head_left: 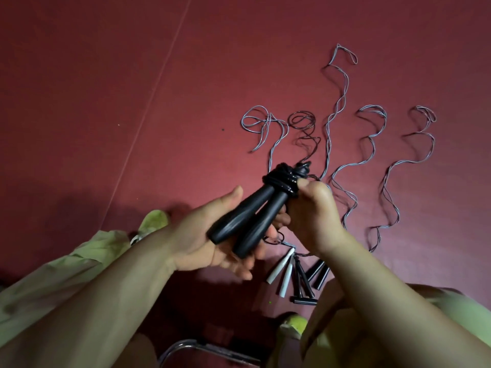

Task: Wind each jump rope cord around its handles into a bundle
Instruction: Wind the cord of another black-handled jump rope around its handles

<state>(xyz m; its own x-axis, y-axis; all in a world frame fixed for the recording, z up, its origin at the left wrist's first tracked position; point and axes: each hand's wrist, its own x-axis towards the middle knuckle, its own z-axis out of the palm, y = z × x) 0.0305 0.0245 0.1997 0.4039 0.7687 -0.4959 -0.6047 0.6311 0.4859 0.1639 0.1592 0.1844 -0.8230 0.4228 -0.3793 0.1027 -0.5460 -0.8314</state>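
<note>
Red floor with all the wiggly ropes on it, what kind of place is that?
Probably an exercise or play room, though I can't be sure. The red floor looks like a padded mat with a seam, loose jump rope cords lie across it, and spare handles sit near the person's knees.

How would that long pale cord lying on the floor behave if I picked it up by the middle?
The long pale cord would probably hang floppy, since it lies in loose waves. It looks thin, so likely light. Its kinks may spring back and tangle with neighbouring cords.
</note>
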